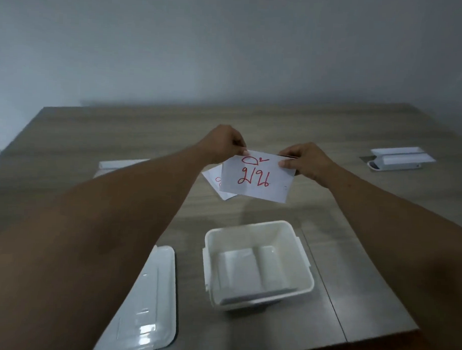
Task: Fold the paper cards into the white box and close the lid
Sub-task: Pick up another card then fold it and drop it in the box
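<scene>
I hold a white paper card (258,177) with red handwriting up above the table. My left hand (223,143) pinches its top left corner and my right hand (303,159) pinches its top right corner. Another card (214,179) with red marks lies flat on the table under it, mostly hidden. Nearer to me the white box (259,228) stands open, with folded white paper (250,267) lying on its bottom. The white lid (152,303) lies flat on the table left of the box, partly covered by my left forearm.
A white object (400,158) sits on a metal plate at the far right of the wooden table (341,205). A white flat sheet (120,164) lies at the far left, behind my left arm. A plain wall stands behind the table.
</scene>
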